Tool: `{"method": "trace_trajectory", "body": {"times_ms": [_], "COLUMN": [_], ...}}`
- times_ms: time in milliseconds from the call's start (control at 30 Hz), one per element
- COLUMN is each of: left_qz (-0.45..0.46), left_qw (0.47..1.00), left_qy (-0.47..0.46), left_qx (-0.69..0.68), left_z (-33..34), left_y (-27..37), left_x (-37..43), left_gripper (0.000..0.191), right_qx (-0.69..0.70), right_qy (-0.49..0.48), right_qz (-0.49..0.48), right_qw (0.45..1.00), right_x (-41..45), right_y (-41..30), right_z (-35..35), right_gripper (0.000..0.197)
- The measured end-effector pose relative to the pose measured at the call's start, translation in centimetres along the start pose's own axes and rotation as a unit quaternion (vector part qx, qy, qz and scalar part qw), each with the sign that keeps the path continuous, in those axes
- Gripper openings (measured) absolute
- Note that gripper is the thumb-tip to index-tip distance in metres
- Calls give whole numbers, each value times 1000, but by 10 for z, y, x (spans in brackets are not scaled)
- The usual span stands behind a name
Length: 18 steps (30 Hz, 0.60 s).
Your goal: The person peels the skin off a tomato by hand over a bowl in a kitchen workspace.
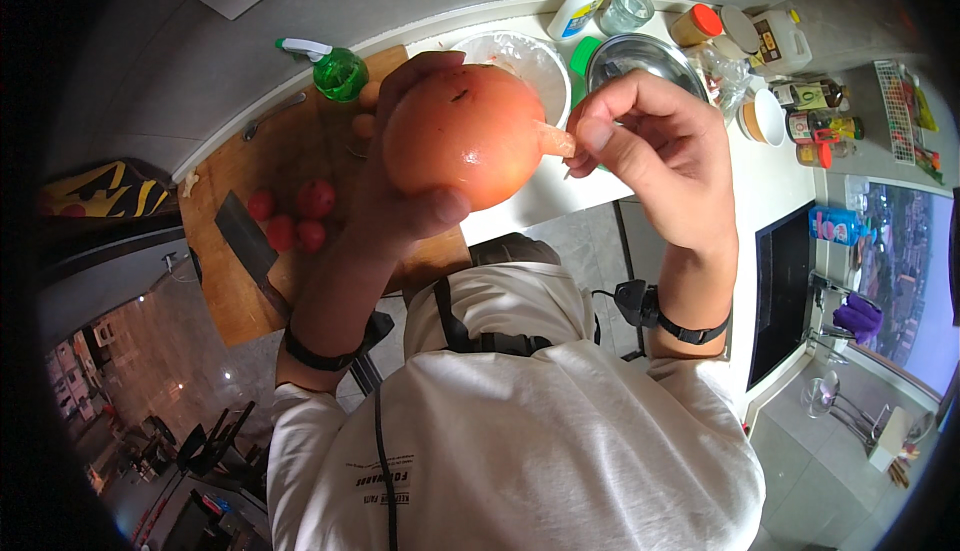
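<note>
My left hand point(397, 176) is wrapped around the side of a smooth orange squash point(465, 138), its thumb along the lower edge. The squash has a shiny skin with a small dark mark, and its short pale stem point(555, 140) points to the right. My right hand point(652, 146) is at the stem's tip with thumb and fingertips drawn together. Whether they pinch the stem end or a small scrap is hidden. Behind the squash stands a white basin point(555, 63) lined with clear plastic, partly covered by it.
Left, a wooden cutting board point(217, 153) bears a cleaver point(244, 240), several small red round vegetables point(311, 202) and brown eggs point(364, 126). A green spray bottle point(340, 73) stands behind. Right are a metal bowl point(649, 52), jars point(697, 22) and a dark cooktop point(784, 288).
</note>
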<state>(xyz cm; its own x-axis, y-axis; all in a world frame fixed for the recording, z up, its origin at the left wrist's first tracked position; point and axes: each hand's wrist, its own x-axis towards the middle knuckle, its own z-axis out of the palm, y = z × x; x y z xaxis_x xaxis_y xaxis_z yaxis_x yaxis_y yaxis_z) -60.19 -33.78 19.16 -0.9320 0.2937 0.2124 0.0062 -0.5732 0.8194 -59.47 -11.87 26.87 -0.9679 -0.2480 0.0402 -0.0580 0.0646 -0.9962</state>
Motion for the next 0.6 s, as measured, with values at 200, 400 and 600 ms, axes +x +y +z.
{"method": "trace_trajectory", "body": {"times_ms": [200,400,600], "left_qz": [-6,9,-6], "left_qw": [1000,998,998], "left_qy": [-12,-31,-48], "left_qx": [-8,59,42], "left_z": [-2,-1,-2], "left_y": [-1,3,2], "left_x": [1,0,-1], "left_gripper": [106,104,102], "right_qx": [-186,-170,-103], "right_qy": [-51,-63,-99], "right_qz": [-155,-148,-191], "right_qw": [969,972,971], "right_x": [5,3,6], "right_y": [2,4,12], "right_z": [1,2,-3], "right_gripper": [34,28,20]}}
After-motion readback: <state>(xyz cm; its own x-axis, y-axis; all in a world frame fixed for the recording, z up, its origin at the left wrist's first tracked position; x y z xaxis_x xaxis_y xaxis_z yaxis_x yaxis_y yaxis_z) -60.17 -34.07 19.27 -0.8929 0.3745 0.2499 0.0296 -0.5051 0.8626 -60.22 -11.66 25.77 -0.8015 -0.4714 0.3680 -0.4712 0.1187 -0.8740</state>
